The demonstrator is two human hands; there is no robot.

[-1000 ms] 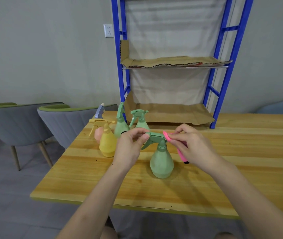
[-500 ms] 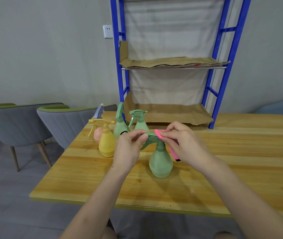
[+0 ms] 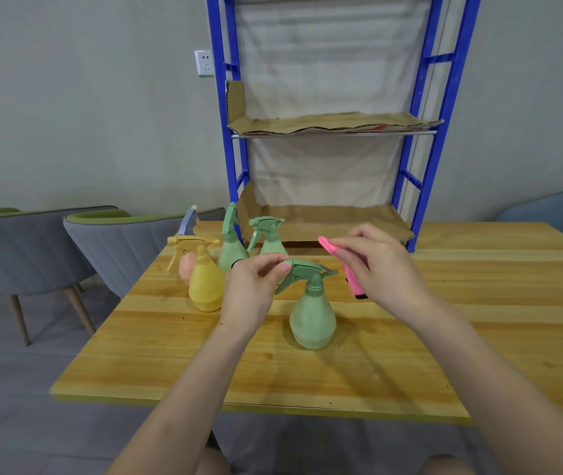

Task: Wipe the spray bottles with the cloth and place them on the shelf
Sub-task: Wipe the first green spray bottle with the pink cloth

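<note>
- Now, left hand (image 3: 256, 289) pinches the bottle (image 3: 312, 313) by its spray head.
- Right hand (image 3: 381, 265) grips the cloth (image 3: 352, 282), just off the nozzle.
- Bottle upright, well inside the tabletop (image 3: 444, 344) edge.

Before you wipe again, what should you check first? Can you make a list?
1. Nearest green bottle upright on the table: ok.
2. Left hand pinches its spray head: ok.
3. Right hand grips the pink cloth: ok.
4. Cloth touches the bottle: cannot tell, it hangs close by the nozzle.
5. Bottle clean all over: cannot tell.
6. Bottles on the shelf: not ok, none there.
</note>
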